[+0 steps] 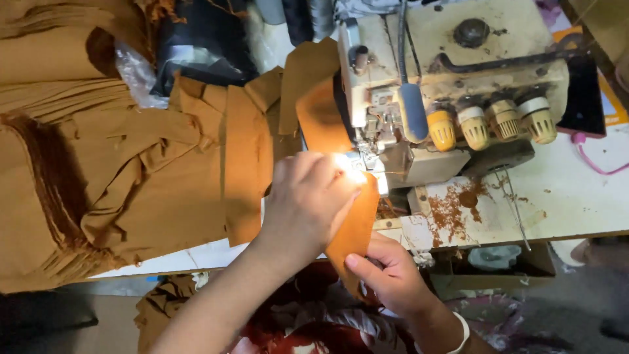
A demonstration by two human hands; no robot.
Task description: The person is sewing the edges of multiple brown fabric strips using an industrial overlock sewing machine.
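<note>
Ochre-brown narrow fabric strip point(354, 226) runs lengthwise from the cream overlock sewing machine point(452, 85) toward the person. Left hand point(308, 200) presses it flat at the presser foot; right hand point(386, 275) pinches its near end.

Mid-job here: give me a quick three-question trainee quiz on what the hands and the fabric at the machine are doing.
1. True or false: the left hand lies flat on the brown fabric strip by the sewing machine.
2. Which part of the strip does the right hand pinch: A) near end, B) end at the needle?
3. What lies stacked on the table, left of the machine?

Key: 1 true. 2 A. 3 brown fabric pieces.
</note>
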